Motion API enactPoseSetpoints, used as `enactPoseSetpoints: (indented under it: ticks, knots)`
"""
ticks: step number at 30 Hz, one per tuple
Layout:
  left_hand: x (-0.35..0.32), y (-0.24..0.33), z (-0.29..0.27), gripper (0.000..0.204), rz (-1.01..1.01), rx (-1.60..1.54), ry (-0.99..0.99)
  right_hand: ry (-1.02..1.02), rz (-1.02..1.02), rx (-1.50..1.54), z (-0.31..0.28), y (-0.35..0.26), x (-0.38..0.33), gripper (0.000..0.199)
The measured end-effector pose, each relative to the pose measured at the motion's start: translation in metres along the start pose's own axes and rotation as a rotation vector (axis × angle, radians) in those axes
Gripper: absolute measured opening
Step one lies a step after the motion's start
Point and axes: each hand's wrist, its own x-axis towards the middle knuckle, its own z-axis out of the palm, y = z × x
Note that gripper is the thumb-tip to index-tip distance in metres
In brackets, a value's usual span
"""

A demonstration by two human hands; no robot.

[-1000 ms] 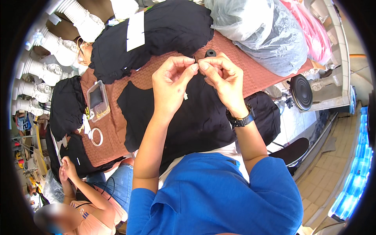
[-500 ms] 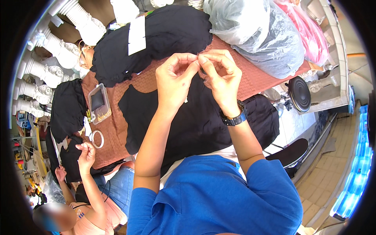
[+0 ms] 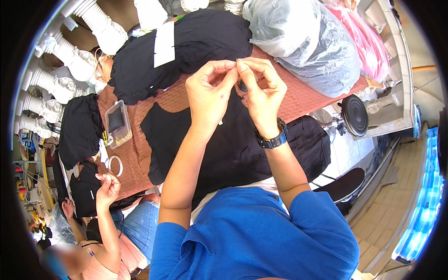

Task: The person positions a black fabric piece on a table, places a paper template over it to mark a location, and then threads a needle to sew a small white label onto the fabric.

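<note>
Above the table, my left hand [image 3: 209, 93] and my right hand [image 3: 265, 91] meet at their fingertips, each closed in a pinch. Whatever lies between the fingertips is too small to make out. A small dark thing [image 3: 242, 87] shows beside my right palm. Around my right wrist is a black wristwatch [image 3: 272, 141]. Below my hands a black garment [image 3: 172, 133] lies spread over the table's brown cloth [image 3: 134, 161], reaching toward my body. My forearms cover part of it.
Beyond my hands lie a black fabric pile [image 3: 205, 39] with white paper [image 3: 164, 44] and a filled clear plastic bag [image 3: 308, 42]. At left are a clear plastic box [image 3: 118, 122], a white ring [image 3: 115, 166] and a co-worker's raised hand [image 3: 108, 189].
My hands stay pinched together, with my right wrist shifted slightly left. The co-worker's raised hand at left has moved a little right and down.
</note>
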Motion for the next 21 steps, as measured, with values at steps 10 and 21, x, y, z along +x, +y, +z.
enactPoseSetpoints:
  ticks: [10,21]
  knots:
    - [0.0013,0.0005,0.0004,0.011,0.112,0.113,0.020,-0.022,-0.007,0.009,-0.0041,0.0028,0.0031,0.011]
    - [0.0025,-0.0040,-0.0035,0.010,0.154,0.137,0.023,-0.055,-0.030,0.003,-0.0052,0.0061,0.0041,0.012]
